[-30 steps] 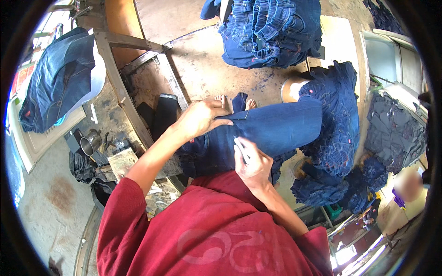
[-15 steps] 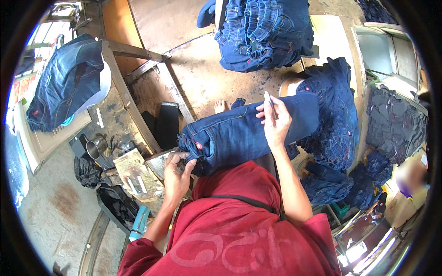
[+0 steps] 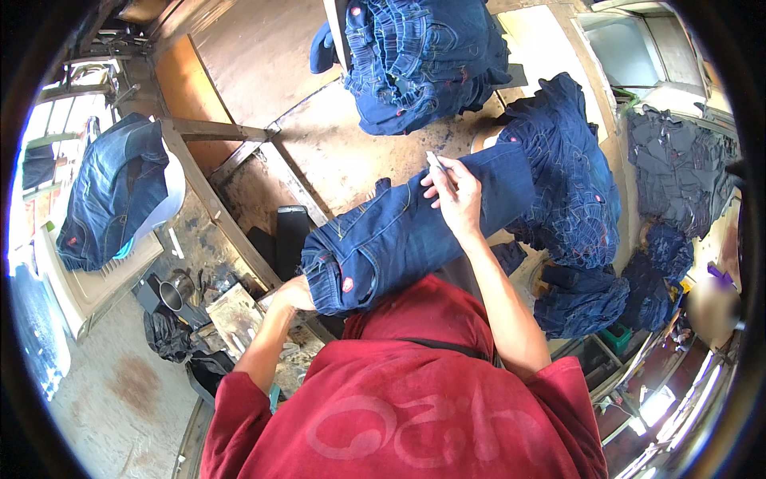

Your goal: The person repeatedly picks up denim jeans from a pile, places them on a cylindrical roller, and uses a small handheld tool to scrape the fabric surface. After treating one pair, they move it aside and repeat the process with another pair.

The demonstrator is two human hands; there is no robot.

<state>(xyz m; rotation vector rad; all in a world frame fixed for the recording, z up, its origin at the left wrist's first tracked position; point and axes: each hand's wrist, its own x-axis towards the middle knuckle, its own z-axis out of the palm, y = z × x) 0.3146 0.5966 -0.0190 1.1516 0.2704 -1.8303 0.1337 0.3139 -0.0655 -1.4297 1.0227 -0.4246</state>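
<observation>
A pair of dark blue jeans [image 3: 383, 239] lies across in front of my lap, its gathered elastic waistband at the left end and its legs stretching to the upper right. My left hand [image 3: 300, 294] is at the waistband, its fingers hidden behind or inside the denim. Above the legs, my right hand [image 3: 459, 199] is closed around a slim pale tool [image 3: 435, 162] whose tip points up and away; its exact kind is unclear. A small red-and-white patch [image 3: 348, 283] shows near the waistband.
Piled jeans [image 3: 423, 64] stand ahead, and more jeans [image 3: 562, 184] heap at the right. Dark garments [image 3: 678, 164] lie farther right. At the left, jeans [image 3: 116, 191] rest on a sewing machine's pale table, near a metal cup [image 3: 174, 294]. A wooden frame [image 3: 215, 191] runs alongside.
My left hand has gone from pinching the waistband's edge to behind or inside it, and the waistband has turned to show more of its front. My right hand stays over the legs with the tool.
</observation>
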